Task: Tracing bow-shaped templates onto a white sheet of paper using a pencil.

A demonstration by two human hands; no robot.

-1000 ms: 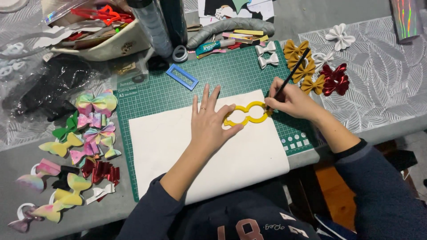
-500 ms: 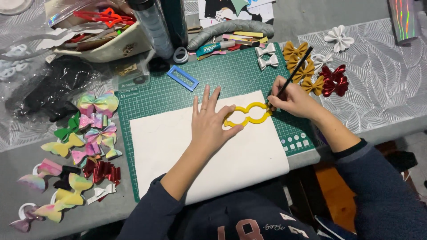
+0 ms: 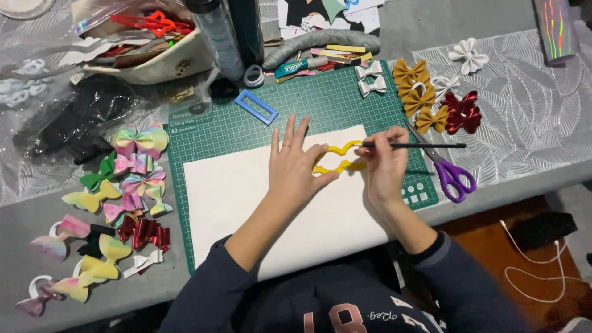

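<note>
- Yellow plastic template (image 3: 338, 161), shaped like a bow outline, lies on the upper right corner of a white sheet (image 3: 246, 197); the sheet rests on a green cutting mat (image 3: 320, 105).
- Left hand (image 3: 295, 166) lies flat on the sheet with fingers spread and pressed down, its fingertips on the left part of the template.
- Right hand (image 3: 383, 166) pinches a thin dark pen (image 3: 412, 145), fingers closed round it; the pen lies almost level, pointing right, and its tip seems to meet the template's right edge, though the fingers cover that spot.
- Purple-handled scissors (image 3: 449, 172) lie just right of the right hand, on the edge of the mat.
- Mustard bows (image 3: 419, 92), red glossy bows (image 3: 462, 112) and white bows (image 3: 371, 79) sit past the scissors, near the top right of the mat.
- A blue rectangular frame (image 3: 256, 106) lies on the mat above the left hand, well clear of it.
- Pastel and rainbow bows (image 3: 139, 166) crowd the grey table (image 3: 37, 209) left of the mat, with red metallic bows (image 3: 145, 231) below them.
- A dark bottle (image 3: 216, 37), a glue stick (image 3: 302, 66) and a tray of scraps (image 3: 142, 49) stand along the far side.
- A white cable (image 3: 536, 271) trails on the floor at the right.
</note>
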